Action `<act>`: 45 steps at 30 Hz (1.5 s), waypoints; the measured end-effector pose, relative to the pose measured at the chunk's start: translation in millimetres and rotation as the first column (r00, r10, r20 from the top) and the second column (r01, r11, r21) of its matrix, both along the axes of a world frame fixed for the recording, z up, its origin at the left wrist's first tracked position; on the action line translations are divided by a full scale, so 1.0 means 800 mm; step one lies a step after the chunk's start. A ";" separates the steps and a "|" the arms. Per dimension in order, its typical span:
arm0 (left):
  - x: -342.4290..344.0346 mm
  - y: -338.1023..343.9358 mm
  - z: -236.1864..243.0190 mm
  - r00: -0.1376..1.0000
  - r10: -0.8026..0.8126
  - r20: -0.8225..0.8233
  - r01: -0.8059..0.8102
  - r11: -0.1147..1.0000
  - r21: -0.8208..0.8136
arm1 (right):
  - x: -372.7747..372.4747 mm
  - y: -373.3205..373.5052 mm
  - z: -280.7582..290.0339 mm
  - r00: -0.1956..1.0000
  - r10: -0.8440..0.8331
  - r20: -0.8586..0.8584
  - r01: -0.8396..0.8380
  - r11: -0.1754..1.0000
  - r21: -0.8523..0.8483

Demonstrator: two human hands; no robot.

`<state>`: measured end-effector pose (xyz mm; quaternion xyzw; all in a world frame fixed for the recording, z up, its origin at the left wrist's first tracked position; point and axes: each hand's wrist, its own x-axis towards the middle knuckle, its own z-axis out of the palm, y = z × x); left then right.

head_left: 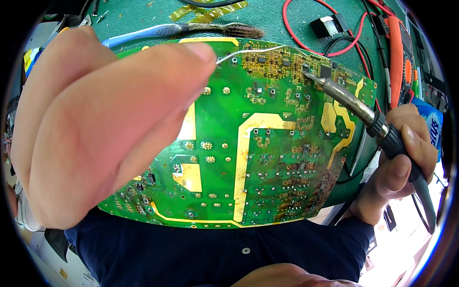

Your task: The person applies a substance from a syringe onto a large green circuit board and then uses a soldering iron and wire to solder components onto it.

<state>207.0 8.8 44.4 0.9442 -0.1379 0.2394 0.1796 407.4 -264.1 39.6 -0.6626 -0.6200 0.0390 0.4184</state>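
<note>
A large green circuit board [215,138] lies in front of me, with brown scorched-looking patches at its lower right and along the top. My left hand [110,124] looms large over the board's left part, thumb and fingers pinched on a thin silvery solder wire [248,50]. The wire curves right toward the small chips near the top edge. In my right hand [406,153] is a soldering iron [354,103], gripped by its dark handle. Its tip points at the board's upper right, close to a square black chip [325,71]; whether it touches cannot be made out.
Beyond the board, a blue-handled brush [181,31] lies on the green mat [138,14] beside yellowish tape [208,13]. Red cable [287,24] loops at the upper right, near a black clip-like part [330,26] and an orange meter [400,62]. A blue packet [430,119] stands by my right hand.
</note>
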 end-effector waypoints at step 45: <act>-0.005 0.022 -0.003 0.994 -0.079 0.077 0.083 0.996 -0.044 | 0.044 0.016 0.006 0.817 -0.381 -0.434 0.346 0.924 -0.161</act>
